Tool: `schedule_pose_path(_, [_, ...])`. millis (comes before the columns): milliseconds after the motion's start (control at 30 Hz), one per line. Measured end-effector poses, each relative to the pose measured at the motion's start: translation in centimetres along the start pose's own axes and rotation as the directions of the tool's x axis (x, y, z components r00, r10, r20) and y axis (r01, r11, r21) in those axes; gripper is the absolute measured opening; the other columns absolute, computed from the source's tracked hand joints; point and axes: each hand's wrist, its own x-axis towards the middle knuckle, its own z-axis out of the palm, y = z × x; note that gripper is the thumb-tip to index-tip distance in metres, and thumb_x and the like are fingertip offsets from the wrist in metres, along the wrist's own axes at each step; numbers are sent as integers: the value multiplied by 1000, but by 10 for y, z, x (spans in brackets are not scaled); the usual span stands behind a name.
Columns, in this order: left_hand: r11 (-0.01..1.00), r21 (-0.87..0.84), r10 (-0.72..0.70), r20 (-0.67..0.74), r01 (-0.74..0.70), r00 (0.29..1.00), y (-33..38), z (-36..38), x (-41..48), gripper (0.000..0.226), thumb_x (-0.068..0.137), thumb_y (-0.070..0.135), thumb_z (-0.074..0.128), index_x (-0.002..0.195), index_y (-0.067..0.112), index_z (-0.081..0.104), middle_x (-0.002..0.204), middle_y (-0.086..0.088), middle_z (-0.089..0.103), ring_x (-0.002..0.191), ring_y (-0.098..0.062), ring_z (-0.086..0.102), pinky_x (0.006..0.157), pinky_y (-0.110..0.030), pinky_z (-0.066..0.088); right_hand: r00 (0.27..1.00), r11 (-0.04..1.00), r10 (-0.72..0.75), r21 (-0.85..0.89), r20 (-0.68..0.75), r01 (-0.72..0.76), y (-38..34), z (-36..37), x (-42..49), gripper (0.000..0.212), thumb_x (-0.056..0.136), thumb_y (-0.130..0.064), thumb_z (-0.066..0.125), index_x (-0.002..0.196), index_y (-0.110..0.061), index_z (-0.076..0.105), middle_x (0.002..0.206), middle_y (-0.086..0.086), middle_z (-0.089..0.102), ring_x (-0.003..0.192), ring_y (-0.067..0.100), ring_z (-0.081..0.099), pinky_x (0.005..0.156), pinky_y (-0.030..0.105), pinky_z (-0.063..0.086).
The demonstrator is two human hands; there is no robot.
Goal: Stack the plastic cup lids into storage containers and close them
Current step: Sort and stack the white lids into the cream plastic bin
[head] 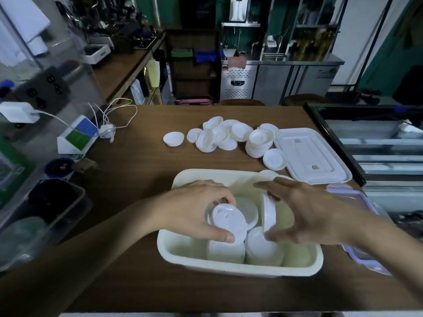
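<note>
Currently both hands reach into the cream rectangular plastic container (240, 268) near the front of the brown wooden table (137, 179), where stacks of white round plastic cup lids (263, 250) sit inside. The left hand (196, 209) grips a tilted lid stack (229, 219) between thumb and fingers; the right hand (304, 213) pinches a second lid stack (269, 213) standing on edge. Loose lids (229, 136) lie farther back, beside a white rectangular container cover (311, 154).

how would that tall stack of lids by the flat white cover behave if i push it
Probably light: the stack of lids looks like thin white plastic. Likely to topple or fan apart, since its lids sit unevenly and it leans. It may also skid on the smooth wooden table.
</note>
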Motion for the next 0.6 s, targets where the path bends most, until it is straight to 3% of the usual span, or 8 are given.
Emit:
schedule_pose_path(133, [997, 68, -51, 64, 46, 997, -1, 10, -2, 57, 69, 69, 81, 116, 49, 58, 110, 24, 58, 115, 5, 48, 100, -29, 48, 994, 991, 72, -117, 80, -62, -14, 1, -2, 76, 69, -65, 76, 126, -45, 30, 118, -26, 45, 102, 7, 53, 87, 27, 49])
schedule_pose_path(333, [994, 107, 16, 117, -28, 993, 3, 21, 2, 55, 75, 54, 86, 121, 36, 62, 114, 23, 55, 108, 1, 49, 92, -22, 48, 970, 959, 113, -280, 217, -48, -18, 14, 8, 77, 70, -66, 75, 135, -39, 43, 118, -16, 42, 117, 12, 53, 90, 32, 50])
schedule_pose_path(467, [992, 115, 36, 155, -54, 987, -1, 32, 5, 39, 79, 51, 80, 109, 38, 59, 110, 20, 57, 100, -5, 56, 87, -36, 54, 954, 951, 138, -306, 266, -52, -22, 30, 14, 74, 73, -63, 76, 135, -36, 46, 118, -13, 50, 114, 14, 56, 83, 30, 43])
schedule_pose_path(600, [985, 147, 64, 169, -89, 984, -4, 36, 6, 40, 83, 47, 77, 118, 40, 59, 113, 19, 60, 105, -8, 56, 91, -37, 52, 959, 953, 142, -295, 246, -66, -22, 37, 17, 74, 71, -64, 79, 128, -35, 43, 122, -11, 54, 108, 17, 58, 81, 30, 37])
